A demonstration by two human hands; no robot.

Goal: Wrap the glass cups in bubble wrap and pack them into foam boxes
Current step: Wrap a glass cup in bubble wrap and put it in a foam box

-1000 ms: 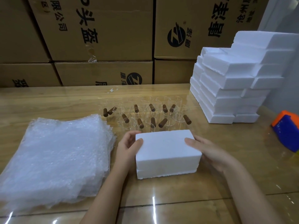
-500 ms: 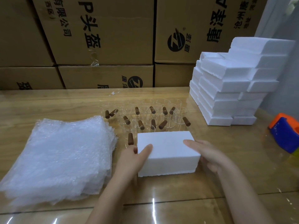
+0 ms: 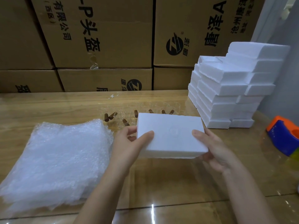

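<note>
I see both hands gripping one white foam box [image 3: 169,133] at centre view, raised off the worktop [image 3: 161,183] with its broad face tipped toward me. My left hand [image 3: 129,143] clasps the 9 o'clock end, thumb on top and fingers curled behind; my right hand [image 3: 215,147] holds the 3 o'clock end, thumb on top and fingers underneath. The glass cups [image 3: 123,117] with brown handles stand just beyond at 12 o'clock, partly hidden by the box. Bubble wrap [image 3: 56,159] lies piled at 9 o'clock, the stack of foam boxes [image 3: 226,94] at 2 o'clock, an orange-and-blue tape dispenser [image 3: 283,135] at 3 o'clock, cartons [image 3: 105,38] behind.
</note>
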